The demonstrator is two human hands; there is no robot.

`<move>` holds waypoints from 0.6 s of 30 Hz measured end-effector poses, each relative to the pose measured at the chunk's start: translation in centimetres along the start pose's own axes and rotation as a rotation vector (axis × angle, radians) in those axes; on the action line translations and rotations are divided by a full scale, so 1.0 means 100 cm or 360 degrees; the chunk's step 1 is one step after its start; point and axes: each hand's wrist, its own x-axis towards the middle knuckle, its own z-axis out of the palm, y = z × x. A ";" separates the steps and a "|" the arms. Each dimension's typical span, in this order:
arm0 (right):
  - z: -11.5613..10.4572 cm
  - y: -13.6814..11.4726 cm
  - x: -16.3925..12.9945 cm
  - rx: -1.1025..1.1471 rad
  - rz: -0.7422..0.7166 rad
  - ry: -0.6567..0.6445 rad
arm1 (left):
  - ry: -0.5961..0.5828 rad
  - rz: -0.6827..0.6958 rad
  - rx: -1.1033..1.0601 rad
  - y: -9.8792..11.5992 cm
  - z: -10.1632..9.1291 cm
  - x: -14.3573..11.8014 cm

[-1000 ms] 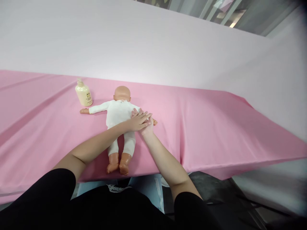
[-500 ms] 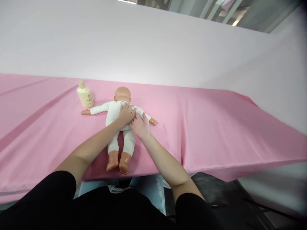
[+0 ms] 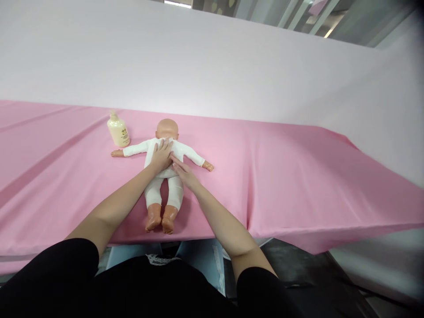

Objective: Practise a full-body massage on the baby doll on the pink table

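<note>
A baby doll (image 3: pixel 180 152) in a white suit lies face down on the pink sheet, head away from me, arms spread, bare feet near the front edge. My left hand (image 3: pixel 161 157) rests flat on the doll's upper back, fingers apart, just below the neck. My right hand (image 3: pixel 183 172) lies flat on the doll's lower back at its right side, fingertips touching my left hand. Neither hand grips anything.
A cream lotion bottle (image 3: pixel 118 130) stands upright beyond the doll's left arm. The pink sheet (image 3: pixel 281 176) covers a long table and drops over the front edge. A pale cloth wall (image 3: pixel 198 62) rises behind. The floor at lower right is dark.
Both hands slid left from the doll's right arm onto its back. My left hand has moved up toward the neck and my right hand now lies on the lower back.
</note>
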 end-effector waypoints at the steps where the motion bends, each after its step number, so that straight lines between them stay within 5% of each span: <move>1: 0.001 -0.002 0.000 -0.0055 -0.0022 0.0011 | 0.0005 -0.0009 0.0002 -0.001 0.000 -0.003; 9: 0.003 0.001 -0.002 -0.0354 -0.0238 -0.0048 | 0.0027 -0.0058 0.0017 -0.008 0.000 -0.020; 18: -0.004 0.016 0.001 -0.0653 -0.0270 -0.0016 | 0.0049 -0.0399 -0.0267 -0.027 0.000 -0.025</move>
